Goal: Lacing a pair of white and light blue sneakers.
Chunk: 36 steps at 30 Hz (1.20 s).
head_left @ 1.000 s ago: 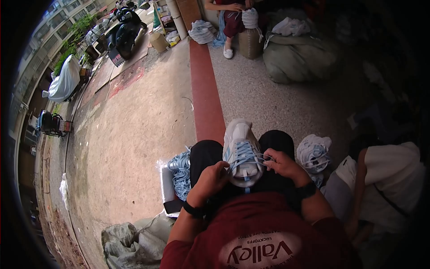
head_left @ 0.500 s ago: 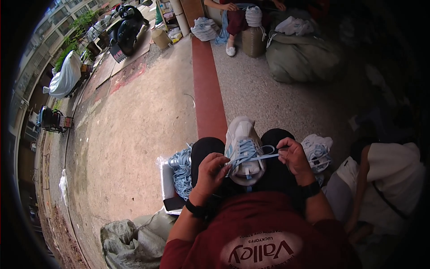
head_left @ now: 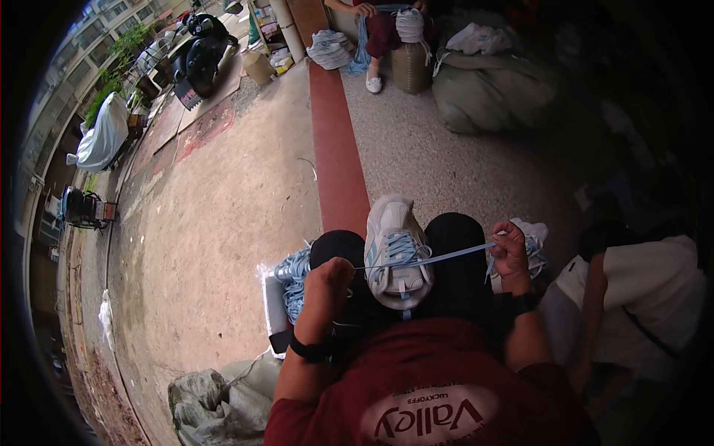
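A white and light-blue sneaker [head_left: 388,217] rests between my knees, toe pointing away from me. Its pale-blue shoelace [head_left: 462,253] stretches taut across the upper, running out to both sides. My left hand [head_left: 327,288] is closed beside the shoe's left edge, with one lace end leading into it; its fingertips are turned out of sight. Right of my right knee, my right hand [head_left: 510,253] pinches the other lace end between thumb and fingers, raised a little higher than the left.
Blue laces [head_left: 295,279] hang over a white box [head_left: 275,316] by my left knee. More laced shoes [head_left: 532,238] lie at my right. Across from me a person's hand [head_left: 364,10] works near a shoe on a woven stool [head_left: 410,67], beside a large green sack [head_left: 491,93]. Someone in white [head_left: 647,286] sits right.
My hands have moved apart, the left outward to the left and the right outward to the right. The loose loop of lace has straightened into a tight line over the shoe.
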Motion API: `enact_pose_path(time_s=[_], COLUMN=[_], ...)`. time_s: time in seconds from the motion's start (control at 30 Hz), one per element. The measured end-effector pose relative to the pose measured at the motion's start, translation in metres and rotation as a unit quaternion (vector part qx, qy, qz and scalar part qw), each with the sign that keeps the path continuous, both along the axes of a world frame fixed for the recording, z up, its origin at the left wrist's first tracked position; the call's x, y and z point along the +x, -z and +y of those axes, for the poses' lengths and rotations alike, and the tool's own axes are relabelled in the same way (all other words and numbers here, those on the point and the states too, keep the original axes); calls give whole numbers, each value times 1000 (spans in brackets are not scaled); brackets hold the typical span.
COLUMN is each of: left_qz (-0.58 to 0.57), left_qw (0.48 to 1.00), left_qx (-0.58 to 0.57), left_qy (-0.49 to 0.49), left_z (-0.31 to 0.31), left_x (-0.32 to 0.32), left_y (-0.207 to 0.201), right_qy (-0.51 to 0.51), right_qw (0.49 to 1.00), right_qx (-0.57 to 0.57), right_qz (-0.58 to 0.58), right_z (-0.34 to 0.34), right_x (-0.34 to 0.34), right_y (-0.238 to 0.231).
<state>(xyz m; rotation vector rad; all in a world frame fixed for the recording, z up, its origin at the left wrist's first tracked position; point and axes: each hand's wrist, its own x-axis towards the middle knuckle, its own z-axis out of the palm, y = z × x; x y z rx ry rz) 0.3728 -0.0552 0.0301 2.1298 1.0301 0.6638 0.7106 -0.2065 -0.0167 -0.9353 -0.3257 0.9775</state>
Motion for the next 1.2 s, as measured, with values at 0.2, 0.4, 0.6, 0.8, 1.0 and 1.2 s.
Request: enact_pose_path(time_s=[0.2, 0.4, 0.6, 0.8, 1.0, 1.2], left_qz=[-89, -126, -99, -53, -306, -345], left_qw=[955, 939, 929, 929, 820, 723], left_qx=[-284, -306, -320, -331, -463, -589], left_qy=[-12, -94, -158, -160, -144, 105], left_z=[16, 30, 39, 33, 16, -12], left_x=[-73, -130, -194, -206, -131, -24], left_y=[4, 22, 44, 62, 31, 17], right_qy=[-218, -273, -221, -170, -101, -315], right_qw=[952, 872, 893, 822, 895, 943], right_qx=[-141, -245, -284, -236, -249, -78], right_qz=[-160, -323, -269, -489, -357, -77], right_z=[-21, -32, -55, -59, -26, 20], right_x=[16, 40, 62, 68, 29, -69], right_y=[-9, -12, 17, 36, -16, -17])
